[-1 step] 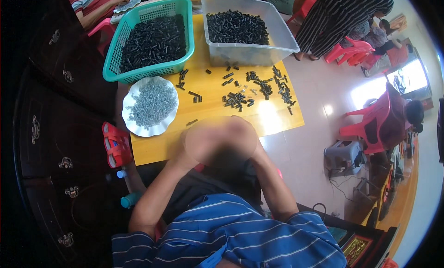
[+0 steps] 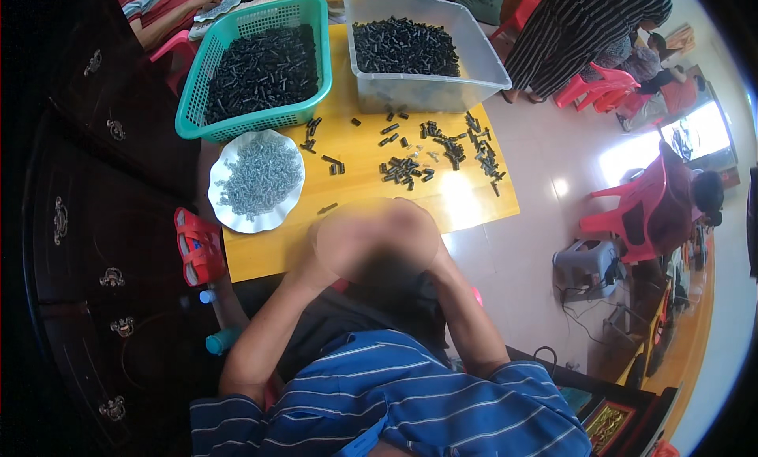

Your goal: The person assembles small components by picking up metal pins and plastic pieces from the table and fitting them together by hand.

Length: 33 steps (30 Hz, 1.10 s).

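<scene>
My left hand and my right hand are close together at the near edge of the yellow table. A blurred patch covers both, hiding the fingers and anything in them. Just beyond lies a single black piece. Farther off are a heap of short black cylindrical pieces and more such pieces along the right edge. A few small clear bits lie among them. Left of my hands, a white scalloped plate bears many small, clear, greyish pieces.
At the back stand a green perforated basket and a clear plastic bin, both with many black pieces. A red bag hangs by the table's left side, near dark drawers. Other people, pink chairs and a grey stool are around.
</scene>
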Tool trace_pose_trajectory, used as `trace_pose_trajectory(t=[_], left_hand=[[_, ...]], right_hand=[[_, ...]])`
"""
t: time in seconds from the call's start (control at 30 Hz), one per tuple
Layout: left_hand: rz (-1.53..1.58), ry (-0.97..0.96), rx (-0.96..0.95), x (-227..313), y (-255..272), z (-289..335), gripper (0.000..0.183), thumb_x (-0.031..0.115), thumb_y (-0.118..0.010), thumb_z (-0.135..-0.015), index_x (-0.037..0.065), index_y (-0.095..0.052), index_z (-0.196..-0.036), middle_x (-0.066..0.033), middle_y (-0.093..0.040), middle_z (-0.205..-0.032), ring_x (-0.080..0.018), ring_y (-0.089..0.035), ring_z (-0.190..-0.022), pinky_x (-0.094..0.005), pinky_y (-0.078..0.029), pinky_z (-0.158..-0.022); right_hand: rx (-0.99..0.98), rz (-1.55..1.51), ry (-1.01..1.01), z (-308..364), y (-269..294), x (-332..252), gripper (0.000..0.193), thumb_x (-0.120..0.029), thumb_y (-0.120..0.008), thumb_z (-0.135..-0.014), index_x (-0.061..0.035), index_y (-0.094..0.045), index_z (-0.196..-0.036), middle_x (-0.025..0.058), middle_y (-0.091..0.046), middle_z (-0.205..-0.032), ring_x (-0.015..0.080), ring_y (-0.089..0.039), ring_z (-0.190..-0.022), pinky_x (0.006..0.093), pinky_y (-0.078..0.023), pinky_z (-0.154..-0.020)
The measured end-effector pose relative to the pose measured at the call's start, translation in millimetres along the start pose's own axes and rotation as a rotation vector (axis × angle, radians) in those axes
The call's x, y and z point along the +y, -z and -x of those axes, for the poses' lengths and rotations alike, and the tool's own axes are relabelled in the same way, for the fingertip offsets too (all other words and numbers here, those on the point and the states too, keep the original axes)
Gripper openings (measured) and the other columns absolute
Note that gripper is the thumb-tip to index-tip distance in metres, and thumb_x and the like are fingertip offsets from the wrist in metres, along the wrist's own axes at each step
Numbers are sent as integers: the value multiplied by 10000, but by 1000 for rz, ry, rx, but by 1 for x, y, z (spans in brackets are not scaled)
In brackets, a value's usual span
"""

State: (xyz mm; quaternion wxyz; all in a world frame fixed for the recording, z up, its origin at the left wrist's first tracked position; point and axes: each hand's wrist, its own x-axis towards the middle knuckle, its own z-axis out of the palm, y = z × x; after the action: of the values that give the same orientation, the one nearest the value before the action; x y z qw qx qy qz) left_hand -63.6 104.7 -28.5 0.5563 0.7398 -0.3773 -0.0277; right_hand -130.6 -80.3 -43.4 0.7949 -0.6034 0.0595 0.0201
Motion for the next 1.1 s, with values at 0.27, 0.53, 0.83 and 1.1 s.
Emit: trace_pose_trajectory(t=[0.27, 0.53, 0.83, 1.1], left_hand=[[-18, 117, 20, -6, -4, 5, 134, -32, -735, -838, -6, -708, -967, -100, -689, -888, -161, -667, -728, -273, -512, -612], [338, 324, 63, -30, -14, 12, 138, -17, -704, -911, -17, -691, -1049, -7, -672, -911, -46, -623, -801, -199, -515, -707], [410, 352, 33, -35, -15, 14, 153, 0, -687, -936, -15, -680, -1088, -2, -685, -933, -37, -633, -830, -197, -529, -760], [322, 364, -3, -27, -10, 12, 153, 19, -691, -935, -22, -688, -1082, -13, -699, -931, -47, -643, -817, -206, -535, -757]], right_hand=[[383, 820, 165, -4, 3, -25, 157, -143, -706, -914, -10, -672, -990, 78, -695, -809, 125, -637, -694, 294, -513, -656], [536, 1187, 351, -23, 36, -17, 145, -123, -719, -872, -83, -690, -1008, 110, -696, -944, 289, -692, -749, 388, -545, -681], [630, 1118, 296, -19, 46, -17, 190, -136, -733, -849, -74, -707, -1027, 106, -701, -909, 272, -689, -742, 362, -542, -699], [604, 1258, 224, -28, 30, -14, 214, -240, -762, -863, -97, -668, -992, 105, -691, -924, 310, -694, -783, 413, -545, -683]])
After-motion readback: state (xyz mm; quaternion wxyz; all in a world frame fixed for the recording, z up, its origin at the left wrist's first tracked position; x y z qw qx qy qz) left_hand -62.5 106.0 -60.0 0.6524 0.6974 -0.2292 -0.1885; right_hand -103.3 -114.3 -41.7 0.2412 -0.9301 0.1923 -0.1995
